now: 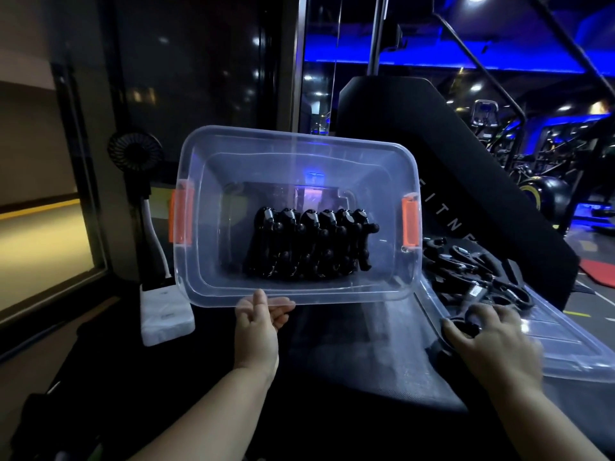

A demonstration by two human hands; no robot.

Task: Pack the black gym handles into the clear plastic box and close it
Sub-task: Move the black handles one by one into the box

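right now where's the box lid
Head view, lower right: the clear lid lies flat right of the box, loose black handles on it, the right hand gripping one at its near end.

Dim room. Blue strip light (416, 59) runs across upper right, above exercise machines (486, 114). Dark glass panel (199, 61) at upper centre, dotted with lamp reflections. Beige wall (30, 161) at left. Small black fan (135, 151) on a white stem, centre left. Black padded backrest (466, 181), lettered, centre right. Red mat (595, 271) on the floor at right edge.
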